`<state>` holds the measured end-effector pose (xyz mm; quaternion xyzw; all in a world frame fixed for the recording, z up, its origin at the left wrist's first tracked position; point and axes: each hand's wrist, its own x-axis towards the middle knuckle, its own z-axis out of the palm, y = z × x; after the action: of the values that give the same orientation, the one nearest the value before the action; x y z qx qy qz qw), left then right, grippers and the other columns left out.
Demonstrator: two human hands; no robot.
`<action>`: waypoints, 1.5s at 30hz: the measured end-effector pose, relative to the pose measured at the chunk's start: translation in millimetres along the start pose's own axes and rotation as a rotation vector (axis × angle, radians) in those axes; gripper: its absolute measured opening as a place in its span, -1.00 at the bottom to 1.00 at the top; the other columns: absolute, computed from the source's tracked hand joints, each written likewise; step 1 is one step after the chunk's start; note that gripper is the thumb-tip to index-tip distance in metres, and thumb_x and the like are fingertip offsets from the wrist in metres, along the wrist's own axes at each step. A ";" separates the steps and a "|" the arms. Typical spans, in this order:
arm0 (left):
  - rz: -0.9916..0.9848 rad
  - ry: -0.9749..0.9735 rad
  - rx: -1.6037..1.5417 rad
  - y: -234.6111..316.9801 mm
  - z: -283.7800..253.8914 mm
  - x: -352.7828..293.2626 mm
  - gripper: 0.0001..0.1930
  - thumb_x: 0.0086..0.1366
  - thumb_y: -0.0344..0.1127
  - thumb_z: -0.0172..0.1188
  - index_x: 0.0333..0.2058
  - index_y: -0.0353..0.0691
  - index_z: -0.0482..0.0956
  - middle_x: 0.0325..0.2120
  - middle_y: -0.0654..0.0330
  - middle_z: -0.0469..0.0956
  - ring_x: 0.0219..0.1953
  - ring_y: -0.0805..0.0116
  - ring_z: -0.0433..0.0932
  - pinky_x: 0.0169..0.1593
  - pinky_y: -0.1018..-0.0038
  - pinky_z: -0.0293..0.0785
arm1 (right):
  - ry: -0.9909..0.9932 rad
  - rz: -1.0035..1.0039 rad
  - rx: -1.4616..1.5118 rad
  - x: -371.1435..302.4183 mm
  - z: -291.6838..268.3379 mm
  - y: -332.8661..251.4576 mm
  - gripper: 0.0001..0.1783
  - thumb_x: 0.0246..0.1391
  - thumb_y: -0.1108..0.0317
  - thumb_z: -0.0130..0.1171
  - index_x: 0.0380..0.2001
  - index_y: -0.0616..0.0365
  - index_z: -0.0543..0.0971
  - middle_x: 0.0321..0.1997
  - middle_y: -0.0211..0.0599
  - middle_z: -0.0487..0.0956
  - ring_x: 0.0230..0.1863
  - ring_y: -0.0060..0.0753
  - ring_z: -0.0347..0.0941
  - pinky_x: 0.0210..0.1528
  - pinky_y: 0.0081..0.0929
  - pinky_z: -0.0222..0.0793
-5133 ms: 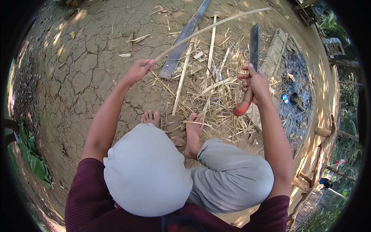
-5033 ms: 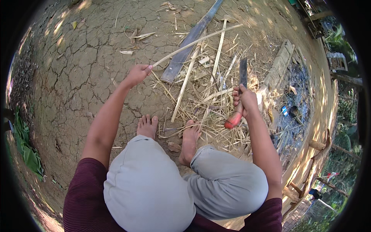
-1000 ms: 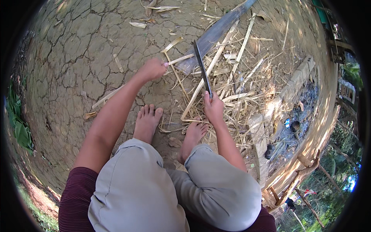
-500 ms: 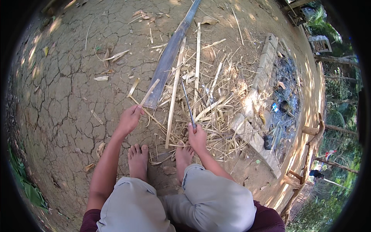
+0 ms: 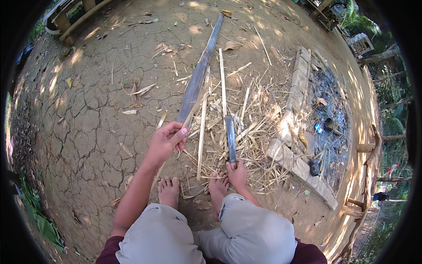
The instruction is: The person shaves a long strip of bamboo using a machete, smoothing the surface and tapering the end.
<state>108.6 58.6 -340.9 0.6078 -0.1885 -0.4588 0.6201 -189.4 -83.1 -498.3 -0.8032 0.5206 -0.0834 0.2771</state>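
To my left, cracked brown earth [image 5: 88, 132] is spreading wide and open. My left fingers [image 5: 180, 134] are pinching a thin, pale tan strip [image 5: 198, 104], its long axis slanting away from me and rightward, over the near right edge of a long, smooth grey stalk [image 5: 194, 86]. My right fingers [image 5: 239, 170] are gripping a dark-bladed machete [image 5: 231, 138]; its blade is pointing away, leaning slightly left, above scattered straw-coloured shavings [image 5: 259, 125]. Farther right, grey blocks [image 5: 299, 79] are bordering bluish-grey ash [image 5: 327, 99].
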 end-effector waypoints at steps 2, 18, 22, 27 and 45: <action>-0.003 0.030 -0.014 10.1 6.3 -6.6 -0.79 0.41 -0.25 0.12 -0.18 -0.31 0.52 -0.57 0.33 0.47 -0.62 0.61 0.37 -0.55 0.62 0.30 | -0.064 0.047 -0.005 -2.8 -6.0 -8.8 -0.46 0.02 0.12 0.31 -0.05 0.29 0.47 -0.29 0.04 0.61 -0.20 0.11 0.56 -0.12 -0.08 0.43; 0.015 0.149 0.209 88.3 0.9 -55.3 -0.74 0.50 -0.18 -0.08 -0.13 -0.23 0.49 -0.61 0.43 0.27 -0.63 0.69 0.15 -0.56 0.69 0.05 | 0.070 0.037 0.391 36.8 -96.9 -85.9 -0.54 0.18 0.07 0.21 -0.55 0.28 0.46 -0.72 -0.35 0.33 -0.65 -0.47 0.20 -0.55 -0.37 0.16; 0.212 0.222 0.204 116.3 2.7 -79.4 -0.77 0.49 -0.23 -0.05 -0.19 -0.24 0.49 -0.63 0.43 0.29 -0.66 0.69 0.21 -0.60 0.68 0.12 | 0.152 -0.137 0.598 32.2 -147.3 -137.8 -0.68 0.20 0.19 0.21 -0.45 0.24 0.52 -0.72 -0.52 0.31 -0.65 -0.70 0.15 -0.60 -0.53 0.08; 0.476 0.175 0.410 169.6 24.9 -119.9 -0.79 0.49 -0.24 -0.05 -0.25 -0.25 0.46 -0.64 0.40 0.30 -0.71 0.68 0.26 -0.66 0.67 0.16 | 0.184 -0.428 0.641 5.6 -208.6 -198.7 -0.73 0.20 0.21 0.21 -0.26 0.24 0.57 -0.68 -0.53 0.39 -0.65 -0.74 0.22 -0.59 -0.62 0.15; 0.356 -0.146 -0.346 222.5 150.9 -166.3 -0.84 0.48 -0.27 -0.13 -0.19 -0.18 0.39 -0.57 0.27 0.32 -0.73 0.62 0.19 -0.70 0.69 0.00 | 0.589 -1.076 -0.085 -61.1 -340.3 -303.4 -0.68 -0.12 0.23 0.35 -0.30 0.11 0.53 -0.44 -0.32 0.48 -0.43 -0.22 0.54 -0.40 -0.29 0.45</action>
<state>-19.7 68.1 -52.1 0.4151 -0.2555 -0.4103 0.7707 -120.6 -58.8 -44.2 -0.9070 0.0998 -0.4091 0.0083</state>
